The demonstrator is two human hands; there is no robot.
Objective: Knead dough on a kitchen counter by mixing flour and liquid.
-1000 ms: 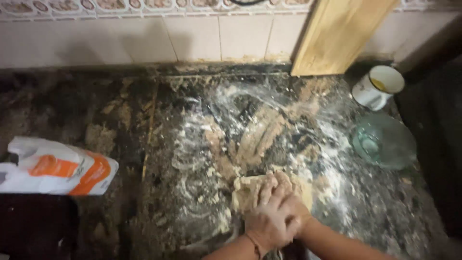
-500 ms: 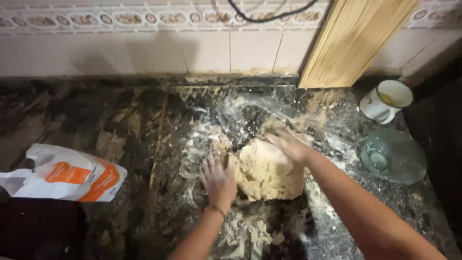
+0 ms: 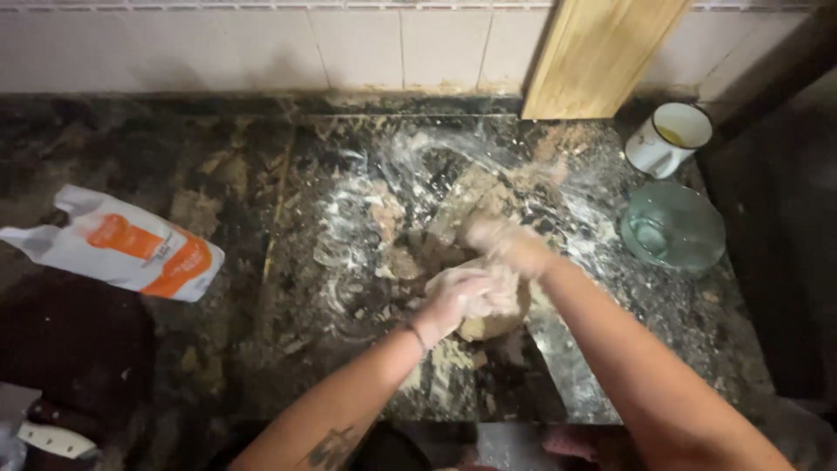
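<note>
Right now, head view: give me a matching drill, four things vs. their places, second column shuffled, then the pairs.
Things:
1. dough
2. flour bag
3. glass bowl
4. wooden board

Places:
A. leaning on the tiled wall at the back
B. lying at the left end of the counter
C. under both hands, mid-counter
D. at the right of the counter, just in front of the white mug

Pairs: 1-C, 2-B, 3-D, 4-A
</note>
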